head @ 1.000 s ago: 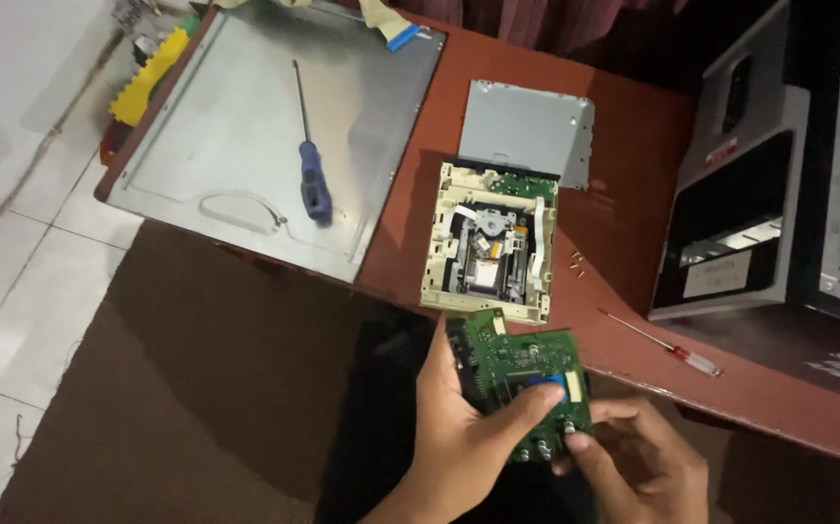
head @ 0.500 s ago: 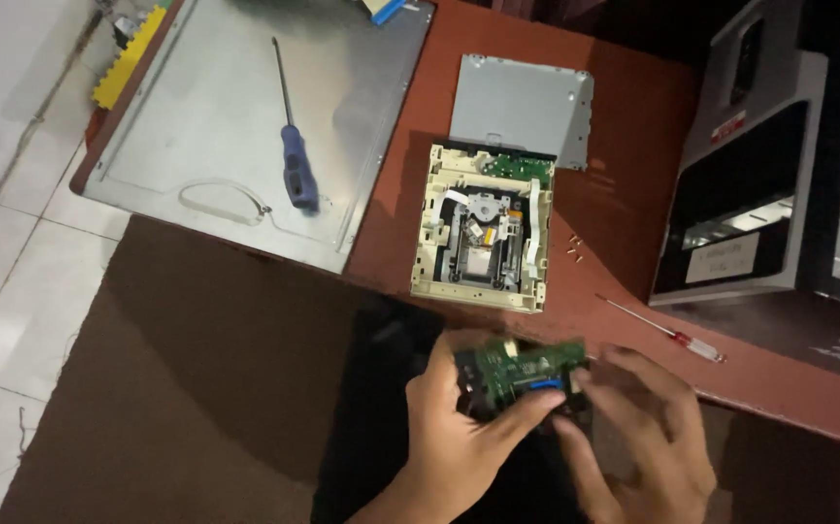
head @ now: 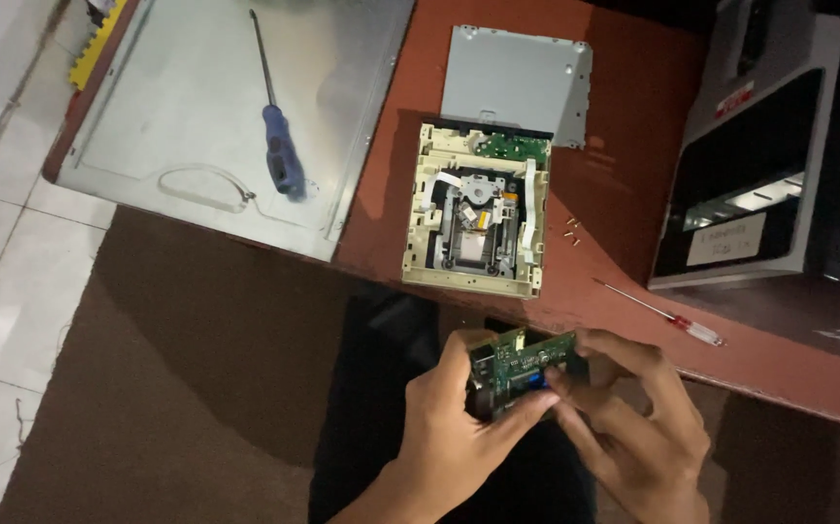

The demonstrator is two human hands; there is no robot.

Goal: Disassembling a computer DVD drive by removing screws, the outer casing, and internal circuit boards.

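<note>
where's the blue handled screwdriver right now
In the head view the blue-handled screwdriver lies at upper left on the grey metal panel, left of the opened drive and well away from both hands.

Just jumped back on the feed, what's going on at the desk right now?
A person holds a small green circuit board in both hands over their lap: the left hand grips its near end, the right hand pinches the other side. On the reddish desk lies an opened optical drive, with its grey metal cover behind it. A few loose screws and a small red-handled screwdriver lie beside it. A blue-handled screwdriver rests on a metal panel.
</note>
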